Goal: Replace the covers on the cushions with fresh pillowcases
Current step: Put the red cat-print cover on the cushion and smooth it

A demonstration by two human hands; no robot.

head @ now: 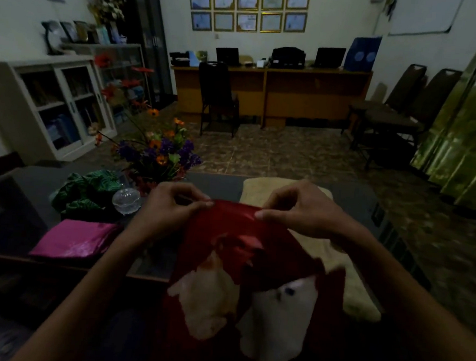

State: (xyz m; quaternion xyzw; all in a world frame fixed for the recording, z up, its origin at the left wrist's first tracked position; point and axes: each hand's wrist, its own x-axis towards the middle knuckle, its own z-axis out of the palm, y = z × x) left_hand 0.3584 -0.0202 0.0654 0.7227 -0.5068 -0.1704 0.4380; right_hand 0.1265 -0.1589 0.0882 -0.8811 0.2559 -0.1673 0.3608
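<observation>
Both hands work on one red cover (pixel 227 236), which hangs in front of the dark table (pixel 27 193), nearer the person than anything lying on it. The left hand (pixel 170 203) pinches the cover's top edge between thumb and curled fingers, and the right hand (pixel 296 212) pinches the same edge just beside it, so the cloth is stretched between them. Below the hands, pale stuffing shows in two patches through the red cloth, so one cushion (pixel 278 318) seems partly inside it; whether this cover is going on or coming off cannot be told. On the table, behind the red cover, lies one bare cream cushion (pixel 347 289) with no cover, which probably needs one. At the table's near left edge lies one folded pink cover (pixel 75 239), untouched, and behind it one crumpled green cover (pixel 89 189). One glass bowl (pixel 126 200) and one bunch of flowers (pixel 160 152) stand beside the green one. The job looks about midway.
</observation>
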